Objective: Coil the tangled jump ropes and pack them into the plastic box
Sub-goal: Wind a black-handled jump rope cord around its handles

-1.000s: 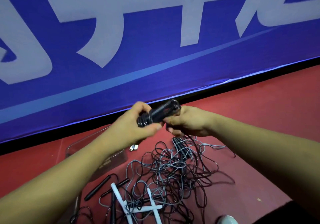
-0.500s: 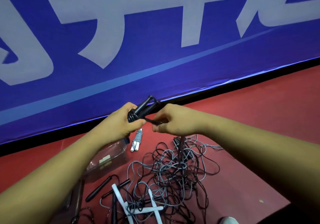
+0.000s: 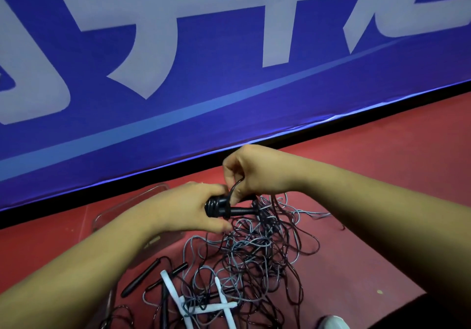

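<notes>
My left hand [image 3: 188, 207] grips a pair of black jump-rope handles [image 3: 224, 210] with black cord wound round them. Just above, my right hand [image 3: 251, 173] pinches a loop of that black cord [image 3: 234, 187] beside the wraps. Below both hands a tangle of black and grey ropes [image 3: 254, 257] lies on the red floor. The clear plastic box [image 3: 155, 191] sits on the floor behind my left hand, mostly hidden by my forearm.
Loose black handles [image 3: 142, 280] and white handles [image 3: 175, 295] lie at the front of the tangle. A blue banner wall [image 3: 229, 73] rises right behind the box. A shoe tip [image 3: 334, 322] shows at the bottom edge.
Both hands dropped lower toward the tangle. The handles turned to lie level in my left hand, and my right hand rose above them with a loop of cord.
</notes>
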Demonstrator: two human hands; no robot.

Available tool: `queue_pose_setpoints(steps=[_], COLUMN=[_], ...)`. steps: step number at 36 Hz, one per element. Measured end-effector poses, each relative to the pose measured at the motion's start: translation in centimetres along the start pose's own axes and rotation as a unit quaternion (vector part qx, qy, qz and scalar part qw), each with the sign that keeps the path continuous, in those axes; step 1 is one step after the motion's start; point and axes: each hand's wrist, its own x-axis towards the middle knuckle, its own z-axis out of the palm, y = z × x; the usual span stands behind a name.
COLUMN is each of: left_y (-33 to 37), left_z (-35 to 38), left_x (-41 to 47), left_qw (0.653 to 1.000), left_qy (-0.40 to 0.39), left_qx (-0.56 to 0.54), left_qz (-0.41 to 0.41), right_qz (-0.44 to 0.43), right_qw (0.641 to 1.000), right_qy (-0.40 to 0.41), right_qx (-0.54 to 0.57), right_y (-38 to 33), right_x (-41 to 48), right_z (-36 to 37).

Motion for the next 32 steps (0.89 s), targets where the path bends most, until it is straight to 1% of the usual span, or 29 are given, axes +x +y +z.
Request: queue_pose_setpoints(steps=[2,5,7,10,13,15,16,18,19,20,21,24,27,30,32], left_y=[0.6,1.2,1.7,2.2,2.0,2.0,1.8,1.5,1.4,1.2,1.1,-1.0,-3.1,-4.8,-5.9], left_z=[-0.1,0.0,0.2,0.1,0.1,0.0,0.0,-0.3,-0.6,-1.1,-1.5,-1.9,-1.7,-1.7,-1.7], left_x=[0.0,0.0,-0.2,-0.3,-0.5,-0.5,-0.4,-0.1,0.1,0.2,0.2,0.3,0.3,0.2,0.1], left_qw=[1.0,1.0,0.999,0.996,0.986,0.964,0.945,0.894,0.872,0.86,0.857,0.866,0.864,0.864,0.871], left_qy=[-0.009,-0.018,-0.022,-0.011,0.041,0.079,0.105,0.158,0.183,0.205,0.224,0.267,0.284,0.299,0.288], left_qx=[0.004,0.017,0.004,-0.07,-0.156,-0.251,-0.308,-0.42,-0.455,-0.468,-0.464,-0.418,-0.397,-0.366,-0.351], left_qz=[0.002,0.011,0.029,0.05,0.05,0.04,0.032,0.014,0.006,-0.001,-0.011,-0.07,-0.127,-0.17,-0.189], right_qz=[0.008,0.014,0.023,0.051,0.075,0.071,0.069,0.068,0.07,0.077,0.086,0.092,0.076,0.037,0.02], right_qw=[0.999,0.999,0.998,0.983,0.958,0.948,0.946,0.954,0.96,0.965,0.968,0.98,0.994,0.999,0.999], right_qy=[-0.01,-0.008,-0.01,-0.013,-0.025,-0.031,-0.027,-0.026,-0.031,-0.04,-0.051,-0.057,-0.018,0.017,0.028], right_qx=[0.036,0.046,0.062,0.173,0.275,0.31,0.317,0.291,0.268,0.248,0.228,0.165,0.081,0.012,-0.037], right_y=[0.3,0.9,1.8,4.0,5.3,5.0,4.6,3.7,3.4,3.1,2.9,2.3,1.2,0.1,-0.5], right_x=[0.0,0.2,0.1,-0.7,-1.6,-1.6,-1.4,-0.9,-0.7,-0.5,-0.5,-0.2,0.4,0.9,1.1], right_z=[0.1,0.2,0.1,0.4,1.2,1.8,2.1,2.6,2.9,3.3,3.5,3.5,2.5,2.1,2.0])
